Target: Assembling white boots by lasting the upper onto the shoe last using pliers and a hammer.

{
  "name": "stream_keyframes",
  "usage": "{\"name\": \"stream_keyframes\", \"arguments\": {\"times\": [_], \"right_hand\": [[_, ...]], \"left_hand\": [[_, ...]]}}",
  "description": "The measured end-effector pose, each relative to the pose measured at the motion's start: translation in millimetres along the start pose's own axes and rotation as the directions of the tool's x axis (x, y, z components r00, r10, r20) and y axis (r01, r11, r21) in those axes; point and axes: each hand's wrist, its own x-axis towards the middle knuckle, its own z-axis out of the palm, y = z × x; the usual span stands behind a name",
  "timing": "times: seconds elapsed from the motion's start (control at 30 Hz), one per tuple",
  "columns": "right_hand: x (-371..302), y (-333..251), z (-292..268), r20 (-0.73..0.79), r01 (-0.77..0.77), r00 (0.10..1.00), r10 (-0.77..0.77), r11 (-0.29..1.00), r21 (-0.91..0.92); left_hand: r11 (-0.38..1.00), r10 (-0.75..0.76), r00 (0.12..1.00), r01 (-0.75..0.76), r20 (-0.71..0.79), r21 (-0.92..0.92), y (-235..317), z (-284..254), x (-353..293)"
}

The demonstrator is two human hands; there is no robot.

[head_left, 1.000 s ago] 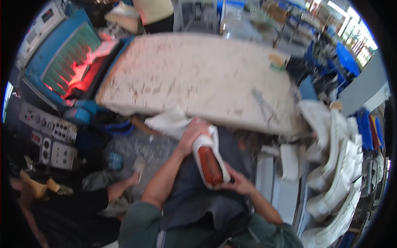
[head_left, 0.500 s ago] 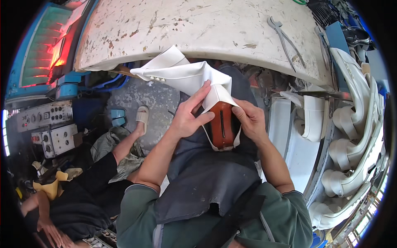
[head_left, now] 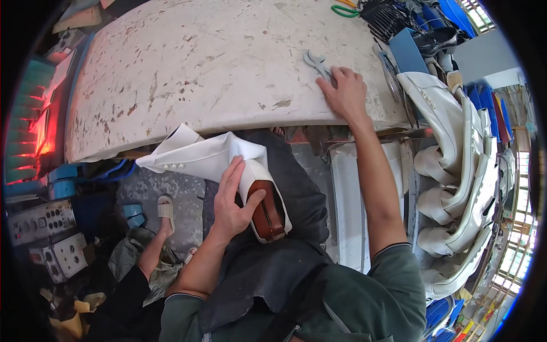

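A white boot upper (head_left: 202,157) lies across my lap, its shaft folded out to the left and several pearl-like beads on it. Inside it sits a reddish-brown shoe last (head_left: 263,208), its slotted underside showing. My left hand (head_left: 231,202) grips the boot, fingers along the white leather and thumb on the last. Out over the worktable, my right hand (head_left: 346,94) closes round the handles of metal pliers (head_left: 317,61). Only the jaws of the pliers show clearly; hand and forearm cover the handles.
The worktable (head_left: 188,74) has a scuffed pale top. Several white boots (head_left: 439,165) stand in a row at the right. Green-handled scissors (head_left: 345,10) lie at the far edge. Control boxes (head_left: 43,222) and another person's leg (head_left: 152,251) are at the left.
My right hand has let go of the boot and reached forward to the pliers on the table. My left hand stays on the boot. The view has shifted to the right.
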Motion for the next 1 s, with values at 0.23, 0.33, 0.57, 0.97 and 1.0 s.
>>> {"name": "stream_keyframes", "arguments": {"times": [0.23,0.33,0.57,0.97,1.0], "right_hand": [[-27.1,15.3,-43.8,0.211,-0.326,0.944,0.254,0.616,0.717],[-81.6,6.5,-94.1,0.745,-0.732,0.667,-0.008,-0.195,0.653],[-150.8,-69.8,-111.5,0.803,-0.922,0.272,-0.531,0.096,0.376],[-164.5,-103.8,-80.4,0.602,-0.306,0.752,-0.269,0.666,0.68],[-168.7,-106.2,-74.1,0.605,-0.307,0.748,-0.272,0.667,0.679]], "left_hand": [[0.998,0.026,0.997,-0.022,0.072,-0.055,-14.5,3.8,6.6],[0.997,0.034,0.997,-0.029,0.066,-0.076,-16.0,3.7,7.5],[0.996,0.089,0.992,-0.088,0.088,-0.015,-10.6,2.9,9.4],[0.991,0.086,0.992,-0.076,0.091,-0.108,-21.0,5.1,12.3],[0.992,0.081,0.993,-0.071,0.089,-0.109,-24.7,4.5,13.0]]}}
